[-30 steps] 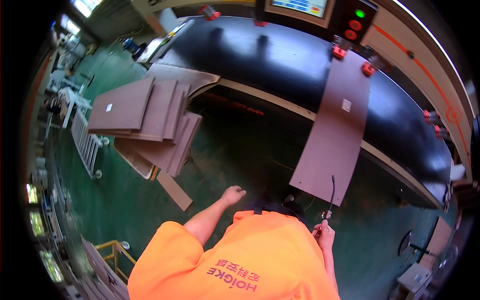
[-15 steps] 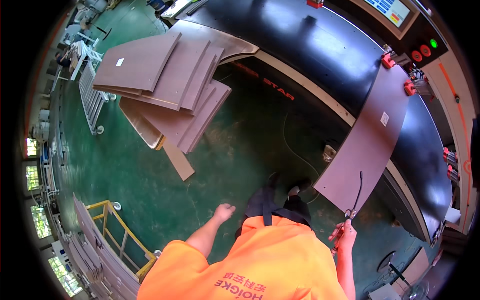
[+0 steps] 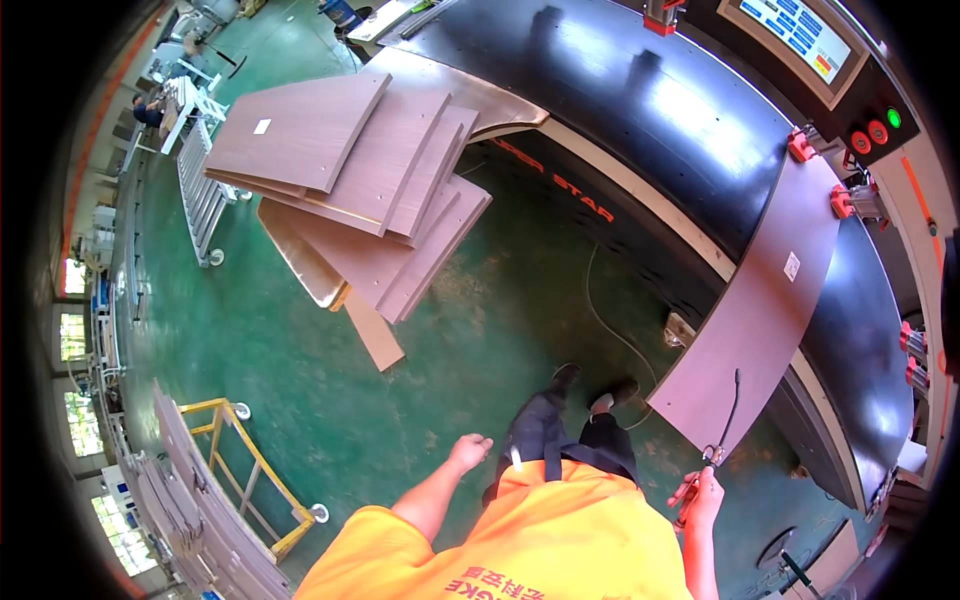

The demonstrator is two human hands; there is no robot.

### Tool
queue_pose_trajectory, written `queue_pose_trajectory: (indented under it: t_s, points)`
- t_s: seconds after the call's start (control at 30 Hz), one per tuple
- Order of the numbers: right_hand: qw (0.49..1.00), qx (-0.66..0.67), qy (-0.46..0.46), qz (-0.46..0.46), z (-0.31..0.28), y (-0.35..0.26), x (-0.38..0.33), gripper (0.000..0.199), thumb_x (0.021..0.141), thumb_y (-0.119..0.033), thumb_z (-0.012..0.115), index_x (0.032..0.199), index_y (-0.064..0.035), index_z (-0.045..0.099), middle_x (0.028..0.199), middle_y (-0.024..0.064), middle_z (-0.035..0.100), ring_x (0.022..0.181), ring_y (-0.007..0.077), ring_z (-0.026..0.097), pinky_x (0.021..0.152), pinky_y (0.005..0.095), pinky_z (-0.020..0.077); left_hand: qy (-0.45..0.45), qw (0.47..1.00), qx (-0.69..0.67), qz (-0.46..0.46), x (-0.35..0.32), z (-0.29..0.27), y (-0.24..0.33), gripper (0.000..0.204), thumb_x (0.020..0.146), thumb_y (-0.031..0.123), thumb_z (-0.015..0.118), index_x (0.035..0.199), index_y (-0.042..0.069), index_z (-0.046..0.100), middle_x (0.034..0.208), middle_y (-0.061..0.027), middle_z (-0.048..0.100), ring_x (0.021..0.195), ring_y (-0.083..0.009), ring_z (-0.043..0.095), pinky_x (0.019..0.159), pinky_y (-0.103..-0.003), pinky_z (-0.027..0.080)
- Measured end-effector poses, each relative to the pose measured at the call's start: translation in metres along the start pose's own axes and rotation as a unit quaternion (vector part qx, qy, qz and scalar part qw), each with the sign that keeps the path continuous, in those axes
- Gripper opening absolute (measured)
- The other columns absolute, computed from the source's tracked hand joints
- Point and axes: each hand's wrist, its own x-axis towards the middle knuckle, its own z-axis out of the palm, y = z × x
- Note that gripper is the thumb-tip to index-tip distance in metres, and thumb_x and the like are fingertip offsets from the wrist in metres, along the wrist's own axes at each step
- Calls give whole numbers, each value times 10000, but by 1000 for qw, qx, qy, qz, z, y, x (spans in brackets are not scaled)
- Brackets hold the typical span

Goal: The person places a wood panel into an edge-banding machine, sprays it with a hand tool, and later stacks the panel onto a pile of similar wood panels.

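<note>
Head view: right hand (image 3: pixel 700 497) pinches a thin black tool (image 3: pixel 728 415), probably a hose, tip over the brown panel (image 3: pixel 755 320); left hand (image 3: pixel 470 450) hangs loosely curled, holding nothing.

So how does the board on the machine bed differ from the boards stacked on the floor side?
The single board lies alone and flat on the black machine bed, close to the right hand, which holds a thin tool. The stacked boards are many, fanned and overlapping, farther off, beyond the empty left hand. The single board looks long and narrow; the stacked ones look broader. All are brown wood-grain panels, and some carry a small white label.
</note>
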Motion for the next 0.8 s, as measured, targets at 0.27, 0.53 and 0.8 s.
queue_pose_trajectory:
  t_s: [0.27,0.53,0.8]
  points:
    - [999,14,44,-14,-11,11,-8,514,984,-458,417,812,7,551,555,98,576,417,189,582,336,237,343,5,1000,5,-9,-6,-5,18,286,902,275,611,886,-10,633,722,-65,630,615,-145,576,597,-298,472]
    - [968,135,211,30,-54,21,-19,540,985,-499,387,767,-31,544,473,39,458,327,141,445,303,244,328,-9,995,62,84,26,-2,61,307,890,294,607,826,-6,629,703,-77,640,621,-159,587,609,-322,472]
    - [982,95,143,72,-65,51,-51,535,954,-492,475,697,-29,548,467,62,496,334,165,479,317,263,357,-117,966,48,223,17,79,238,296,913,302,585,938,11,634,780,-51,640,692,-140,600,639,-278,490]
